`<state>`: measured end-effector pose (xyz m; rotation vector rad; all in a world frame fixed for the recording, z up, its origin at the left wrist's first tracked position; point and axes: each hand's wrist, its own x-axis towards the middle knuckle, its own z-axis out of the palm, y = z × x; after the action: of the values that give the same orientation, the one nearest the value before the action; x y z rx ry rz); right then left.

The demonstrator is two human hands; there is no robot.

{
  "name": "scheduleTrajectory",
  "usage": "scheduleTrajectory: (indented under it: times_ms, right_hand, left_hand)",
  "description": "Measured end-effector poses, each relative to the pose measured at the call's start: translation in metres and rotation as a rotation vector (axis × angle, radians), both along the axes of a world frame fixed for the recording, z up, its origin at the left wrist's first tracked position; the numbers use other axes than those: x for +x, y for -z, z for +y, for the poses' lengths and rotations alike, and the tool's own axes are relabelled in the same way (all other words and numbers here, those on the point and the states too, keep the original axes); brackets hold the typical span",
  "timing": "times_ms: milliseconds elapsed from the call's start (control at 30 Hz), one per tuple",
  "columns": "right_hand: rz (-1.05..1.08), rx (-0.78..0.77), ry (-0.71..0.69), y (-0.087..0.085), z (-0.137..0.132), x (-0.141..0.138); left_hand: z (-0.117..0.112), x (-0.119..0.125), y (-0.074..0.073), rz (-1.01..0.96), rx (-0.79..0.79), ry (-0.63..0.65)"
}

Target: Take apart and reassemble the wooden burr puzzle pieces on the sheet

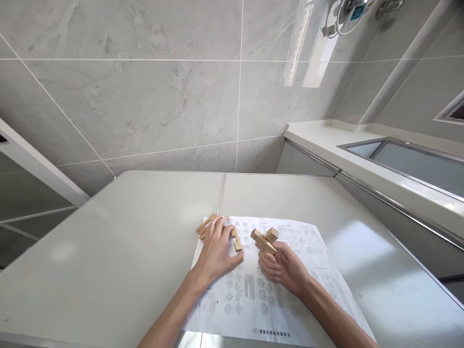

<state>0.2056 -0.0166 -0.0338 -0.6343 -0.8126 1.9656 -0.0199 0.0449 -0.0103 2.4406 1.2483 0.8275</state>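
My right hand (284, 266) is closed around joined wooden burr-puzzle pieces (266, 241), which cross each other and stick up past the thumb and fingers. Beside it, my left hand (216, 249) is bent over the paper sheet, with a notched wooden puzzle piece (237, 241) between its index finger and thumb. More wooden puzzle pieces (206, 226) lie at the back of the left hand, partly hidden under its fingers. Beneath both hands is a white instruction sheet (268, 316) printed with small grey diagrams, too fine to read.
The sheet lies on a pale, glossy table (119, 251) with a seam (222, 193) running across it. A grey tiled wall (145, 106) rises behind. At the right stands a white counter (319, 135) with a sink (409, 157); a white-framed panel (43, 164) is at the left.
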Motion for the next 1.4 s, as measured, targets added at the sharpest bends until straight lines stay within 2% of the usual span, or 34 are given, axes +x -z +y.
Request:
scheduleTrajectory:
  times_ms: [267, 467, 633, 733, 800, 1233, 1400]
  right_hand:
    - [-0.043, 0.009, -0.022, 0.001, 0.0, 0.0]
    - [-0.138, 0.018, -0.017, 0.002, 0.001, -0.002]
    - [-0.279, 0.073, 0.029, 0.001, -0.003, -0.01]
    - [-0.334, 0.13, 0.05, 0.0, -0.005, -0.013]
    - [-0.363, 0.162, 0.048, -0.001, -0.006, -0.014]
    - [-0.589, 0.303, 0.024, -0.003, -0.008, -0.014]
    - [-0.752, 0.442, 0.046, -0.011, -0.012, -0.017]
  left_hand:
    - [0.001, 0.001, 0.005, -0.023, 0.007, -0.035]
    - [0.0, 0.001, -0.01, -0.141, -0.027, 0.029]
    - [-0.004, 0.002, -0.023, -0.277, -0.093, 0.193]
    - [-0.005, 0.003, -0.026, -0.33, -0.132, 0.321]
    - [-0.006, 0.005, -0.027, -0.361, -0.157, 0.354]
    - [-0.009, 0.006, -0.024, -0.39, -0.354, 0.239]
    - [-0.009, 0.007, -0.024, -0.359, -0.441, 0.185]
